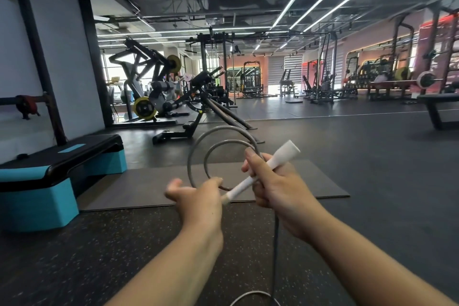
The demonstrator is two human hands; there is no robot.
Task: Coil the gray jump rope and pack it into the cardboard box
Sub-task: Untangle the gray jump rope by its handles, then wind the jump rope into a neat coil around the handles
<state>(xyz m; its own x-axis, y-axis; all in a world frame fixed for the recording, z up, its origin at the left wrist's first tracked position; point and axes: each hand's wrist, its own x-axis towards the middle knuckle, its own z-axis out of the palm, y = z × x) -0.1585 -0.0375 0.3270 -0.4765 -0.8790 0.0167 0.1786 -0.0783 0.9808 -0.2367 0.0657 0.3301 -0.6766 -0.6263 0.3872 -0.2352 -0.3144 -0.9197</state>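
Rope: we have the gray jump rope (pixel 198 146) up at chest height, two loops already standing in the air above our hands, the rest trailing down between our forearms to the floor.
Right hand: our right hand (pixel 270 181) is curled round the white handle (pixel 263 169) together with the gathered turns of cord — a full fist grip.
Left hand: our left hand (pixel 198 196) sits at the bottom of the loops by the handle's narrow end; fingers are loosely curled with the cord running past them, but whether they actually pinch it we cannot tell.
Feel: we judge the cord light and springy — it holds round loops by itself, so it will want to uncoil if we slacken.
Surface: it looks smooth, likely a little slippery.
Where to hold: best at the crossing point where the loops meet the handle, all turns trapped in one fist.
Handle: rigid, an easy anchor.
Box: the cardboard box is not in view.
Surroundings: gray mat (pixel 298 181) on the gym floor, blue step platform (pixel 49 181) to our left.
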